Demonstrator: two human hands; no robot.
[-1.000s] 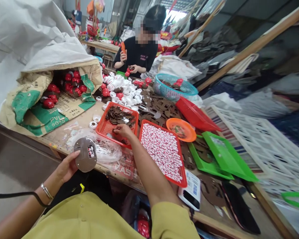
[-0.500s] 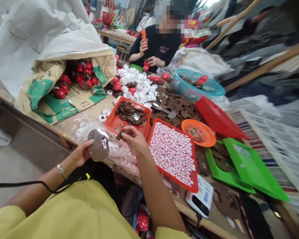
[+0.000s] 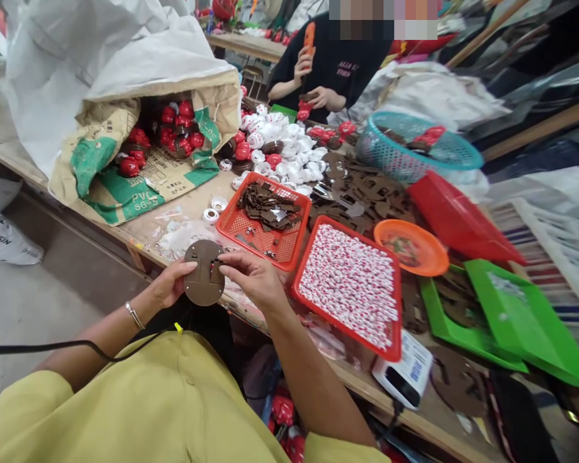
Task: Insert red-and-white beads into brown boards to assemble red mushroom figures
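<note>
My left hand [image 3: 172,283] is closed on the edge of a round brown plastic base plate [image 3: 203,283], held up over the table's near edge. The plate has cut-outs and small holes around its rim. My right hand [image 3: 253,278] pinches a small brown cover piece [image 3: 217,272] against the plate's right side, over its opening; my fingers partly hide the contact. Just beyond my hands stands a red basket [image 3: 229,226] holding a heap of similar small brown pieces [image 3: 265,207]. To its right sits a red tray [image 3: 313,239] full of small white-and-red parts [image 3: 350,283].
A sack [image 3: 142,204] with red figures lies at the left. White round parts [image 3: 289,148] and brown plates [image 3: 371,186] are heaped behind the trays. An orange dish [image 3: 434,257], green trays [image 3: 516,321] and a blue basket [image 3: 415,161] stand right. A co-worker [image 3: 338,71] sits opposite, holding an orange tool [image 3: 309,38].
My right hand has brought the small brown piece leftward from beside the basket onto the round plate. The plate has turned, so its glare is gone. The view has shifted slightly.
</note>
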